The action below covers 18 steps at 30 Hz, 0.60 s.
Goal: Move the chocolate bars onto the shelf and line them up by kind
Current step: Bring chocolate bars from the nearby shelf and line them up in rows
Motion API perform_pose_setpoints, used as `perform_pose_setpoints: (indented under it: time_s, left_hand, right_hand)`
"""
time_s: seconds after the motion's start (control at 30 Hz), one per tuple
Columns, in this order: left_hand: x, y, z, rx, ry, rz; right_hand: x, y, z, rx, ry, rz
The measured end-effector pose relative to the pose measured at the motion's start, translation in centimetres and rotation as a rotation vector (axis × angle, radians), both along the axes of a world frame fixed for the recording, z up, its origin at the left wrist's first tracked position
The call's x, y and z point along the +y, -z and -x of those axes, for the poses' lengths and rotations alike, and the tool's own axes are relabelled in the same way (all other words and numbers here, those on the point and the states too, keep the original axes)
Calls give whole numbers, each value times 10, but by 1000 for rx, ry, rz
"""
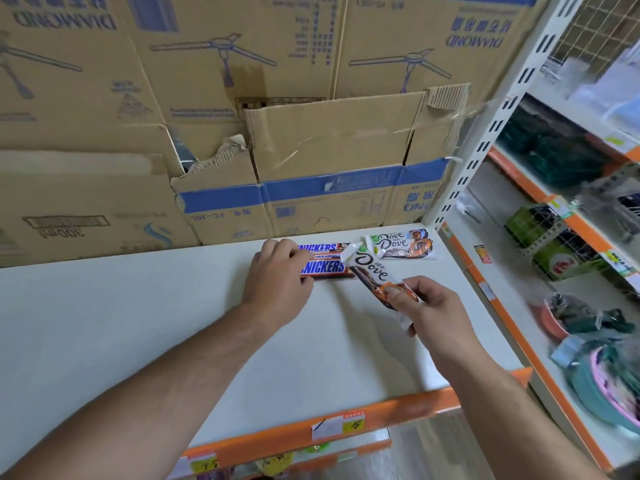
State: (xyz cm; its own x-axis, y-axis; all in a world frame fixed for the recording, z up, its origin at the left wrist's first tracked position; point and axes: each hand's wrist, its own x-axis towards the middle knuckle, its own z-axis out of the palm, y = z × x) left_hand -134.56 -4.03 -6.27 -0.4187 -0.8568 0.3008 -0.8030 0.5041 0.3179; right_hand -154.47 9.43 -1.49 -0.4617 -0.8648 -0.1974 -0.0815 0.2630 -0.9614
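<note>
**Right hand pinches a Dove bar by its tail end, ready to lay it with its kind**

Right hand (429, 306) has a Dove bar (370, 271) by its near end, thumb and fingertips closed on the crimped wrapper, so the bar angles up and away over the white shelf (138, 306). Its far tip hangs just above the right end of the front Snickers bar. Left hand (280, 271) lies over the left ends of two Snickers bars (323, 266), which sit one behind the other near the back of the shelf. Its fingers are bent down onto them, but from where I stand I cannot tell whether they grip or merely press. Two more Dove bars (401, 245) lie overlapped in the back right corner, just beside the Snickers. Cardboard boxes (311, 150) stand stacked behind everything, and price tags (353, 426) are stuck on the shelf's orange front lip.

To my eye these bars are light and fairly stiff, wrapped in glossy film that will slide easily on the smooth shelf. A pinch on the flat sealed end carries one well enough, though it lets the bar swing. For squaring it against the others, a hold across the middle, or a flat push along one long edge, looks surer. Too hard a squeeze could snap the chocolate inside.
</note>
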Motion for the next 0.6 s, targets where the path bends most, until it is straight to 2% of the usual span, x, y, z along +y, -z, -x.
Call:
perform_pose_setpoints:
  time_s: [0.23, 0.47, 0.6]
  left_hand:
    - [1, -8, 9, -56, -39, -80]
    - [30, -3, 29, -109, -175, 6]
    - [68, -2, 60, -81, -92, 11]
  right_hand:
    - [-5, 1, 20, -41, -63, 18]
    - [2, 1, 56, -31, -164, 29]
    - [7, 3, 80, -34, -211, 15]
